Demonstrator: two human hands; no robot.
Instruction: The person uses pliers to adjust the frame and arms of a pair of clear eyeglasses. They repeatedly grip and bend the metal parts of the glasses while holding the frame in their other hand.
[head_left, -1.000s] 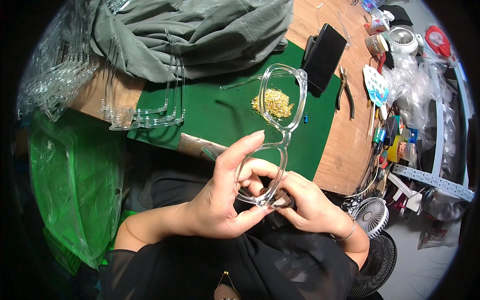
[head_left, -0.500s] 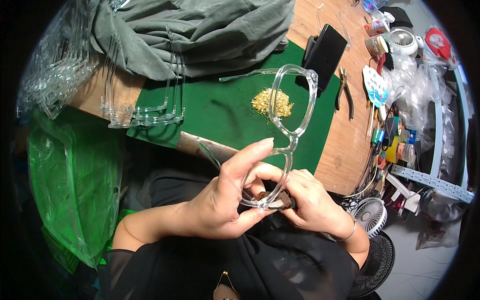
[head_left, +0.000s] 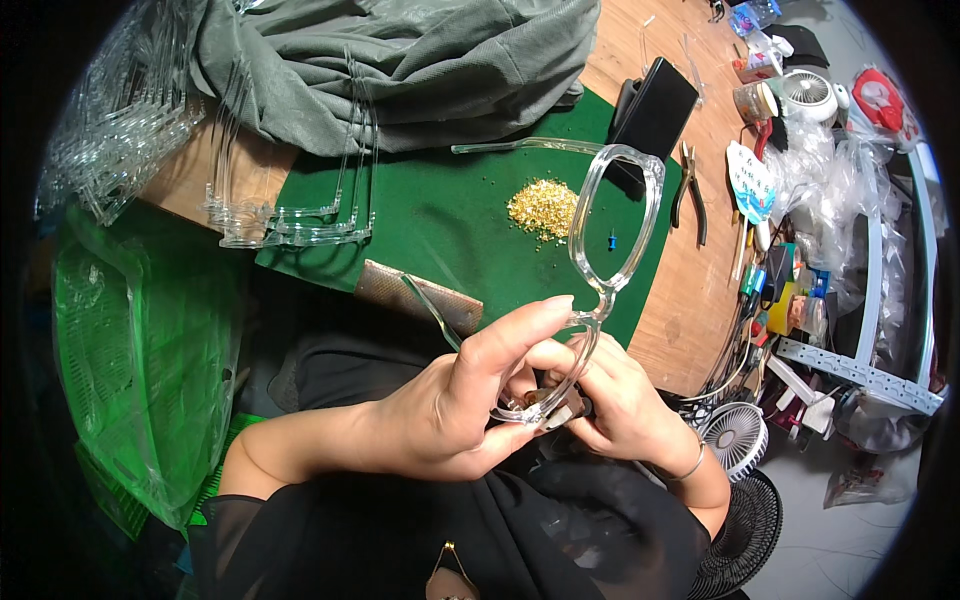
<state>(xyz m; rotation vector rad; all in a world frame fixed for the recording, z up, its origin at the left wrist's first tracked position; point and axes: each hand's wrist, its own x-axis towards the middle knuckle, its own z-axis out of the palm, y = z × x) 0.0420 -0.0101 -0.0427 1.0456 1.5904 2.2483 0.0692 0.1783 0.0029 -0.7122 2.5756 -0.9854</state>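
My left hand (head_left: 465,400) grips a pair of clear plastic eyeglass frames (head_left: 655,215) by one rim, tilted upright above my lap. One temple reaches out over the green mat (head_left: 420,195); the other slants down behind my thumb. Against the lower end corner of the frames, my right hand (head_left: 625,400) is closed round a small dark brown piece (head_left: 573,398), mostly hidden by the fingers. What that piece is, I cannot tell. Past the upper rim, a heap of tiny gold-coloured metal parts (head_left: 543,210) lies on the mat, with a small blue pin-like thing (head_left: 612,242) beside it.
Several clear frames (head_left: 290,225) stand at the mat's left, by a grey cloth (head_left: 400,70). A black phone (head_left: 655,110) and pliers (head_left: 688,195) lie to the right. A glittery strip (head_left: 420,297) edges the mat. Small fans (head_left: 735,440) and a green basket (head_left: 140,370) flank me.
Both hands and the frames sit slightly further right against the mat. The brown piece is now more covered by my fingers. The blue pin-like thing has come into sight beside the rim.
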